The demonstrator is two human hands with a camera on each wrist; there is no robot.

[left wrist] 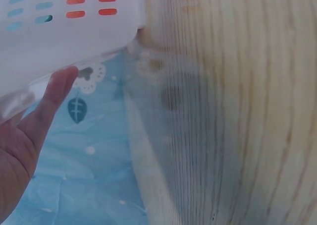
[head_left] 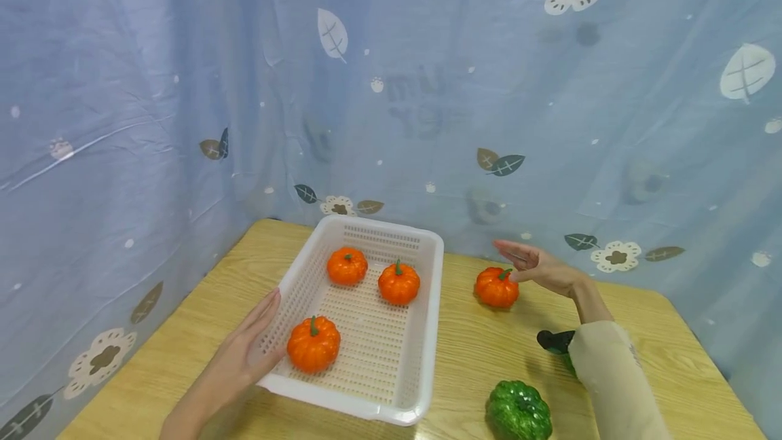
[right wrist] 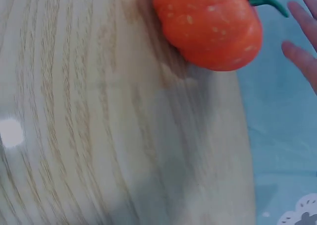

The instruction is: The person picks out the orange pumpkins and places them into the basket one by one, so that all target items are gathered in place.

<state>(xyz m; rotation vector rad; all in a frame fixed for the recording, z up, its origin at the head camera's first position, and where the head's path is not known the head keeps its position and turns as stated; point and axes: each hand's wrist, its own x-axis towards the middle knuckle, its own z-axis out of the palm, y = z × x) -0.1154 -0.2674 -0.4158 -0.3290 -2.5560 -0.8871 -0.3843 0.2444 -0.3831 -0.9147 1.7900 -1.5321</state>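
A white plastic basket (head_left: 430, 331) holds three orange toy pumpkins, one at back left (head_left: 347, 266), one at back right (head_left: 399, 284) and one at front left (head_left: 313, 345). My left hand (head_left: 235, 352) holds the basket's left rim near the front corner, thumb over the rim and fingers along the outside. To the right of the basket, another orange pumpkin (head_left: 496, 288) with a green stem sits on the table. Just beside and above it is my right hand (head_left: 546, 270), fingers extended and thumb apart; its fingertips (right wrist: 299, 56) show near the stem in the right wrist view.
On the wooden table (head_left: 464, 358), a green pumpkin-shaped vegetable (head_left: 519, 410) lies at front right. A dark-stemmed green object (head_left: 556, 341) is partly hidden by the right sleeve (head_left: 611, 372). A blue patterned curtain (head_left: 415, 87) hangs along the table's back and sides.
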